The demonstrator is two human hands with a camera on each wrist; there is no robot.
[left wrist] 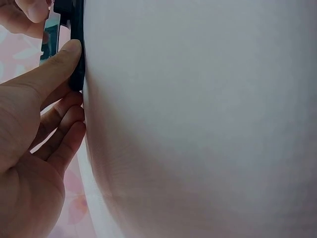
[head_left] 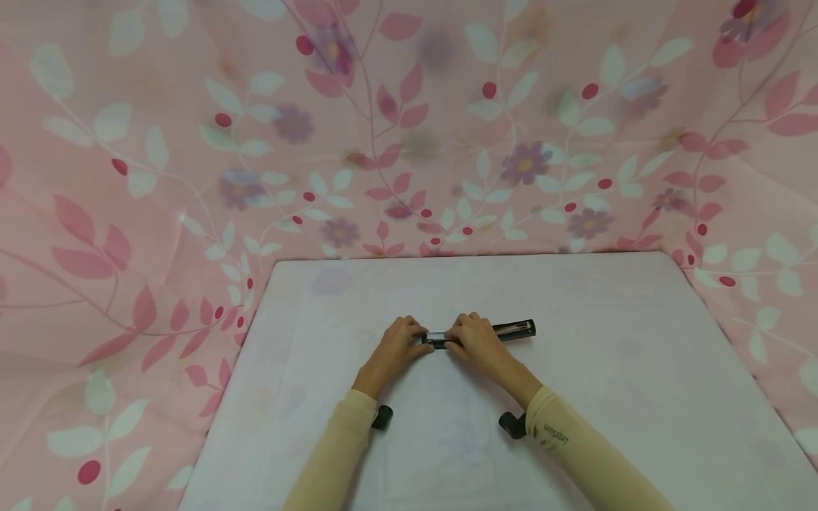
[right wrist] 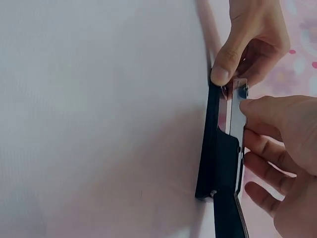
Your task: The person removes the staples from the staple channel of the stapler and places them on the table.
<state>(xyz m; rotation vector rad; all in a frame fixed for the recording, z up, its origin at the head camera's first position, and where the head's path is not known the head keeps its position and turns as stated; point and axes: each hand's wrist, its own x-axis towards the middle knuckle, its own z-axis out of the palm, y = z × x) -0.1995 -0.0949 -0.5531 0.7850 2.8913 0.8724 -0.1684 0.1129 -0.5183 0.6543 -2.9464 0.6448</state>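
Observation:
A black stapler [head_left: 514,330] lies unfolded on the white-covered table, its top arm swung back toward the right. My left hand [head_left: 396,348] pinches the front end of the base, thumb on top, as the left wrist view shows. From the other side, my right hand [head_left: 479,344] pinches the metal staple magazine [right wrist: 238,116] between thumb and fingers. In the right wrist view the magazine sits raised apart from the black base [right wrist: 209,139], and the opened top arm [right wrist: 230,218] runs out at the bottom. The right hand covers the stapler's middle in the head view.
A white cloth covers the table [head_left: 441,454]. Pink floral fabric [head_left: 409,142] hangs behind and along both sides of it. Dark wrist-camera mounts sit at the left cuff [head_left: 382,417] and the right cuff [head_left: 513,425], close over the cloth.

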